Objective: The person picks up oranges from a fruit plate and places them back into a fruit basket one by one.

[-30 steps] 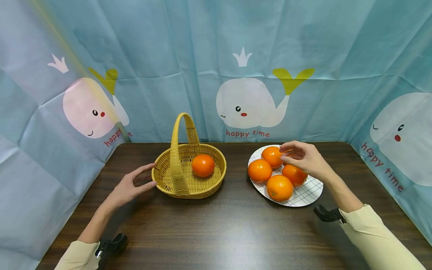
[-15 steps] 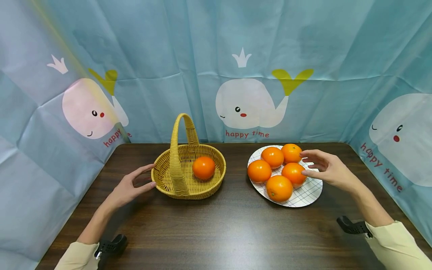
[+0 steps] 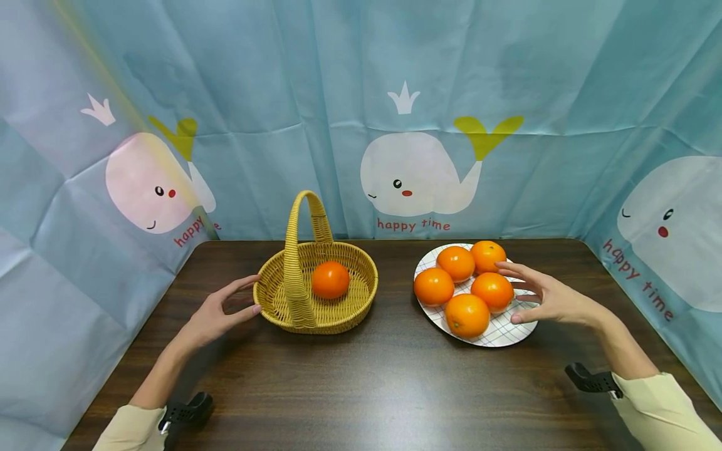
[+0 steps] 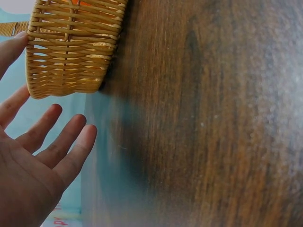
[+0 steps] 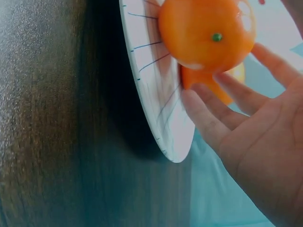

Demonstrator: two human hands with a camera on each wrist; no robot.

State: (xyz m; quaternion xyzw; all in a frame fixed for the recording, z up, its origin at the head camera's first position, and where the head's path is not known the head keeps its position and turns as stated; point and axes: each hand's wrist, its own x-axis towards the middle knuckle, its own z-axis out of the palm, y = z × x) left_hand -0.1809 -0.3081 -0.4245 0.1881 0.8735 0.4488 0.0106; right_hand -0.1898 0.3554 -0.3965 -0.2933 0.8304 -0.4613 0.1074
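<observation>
Just beside an orange, the right hand, fingers loosely spread

Dark wood-grain table; behind, blue curtain with whale prints.

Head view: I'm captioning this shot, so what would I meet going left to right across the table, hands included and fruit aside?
Left hand, yellow wicker basket, white grid-patterned plate, right hand.
</observation>
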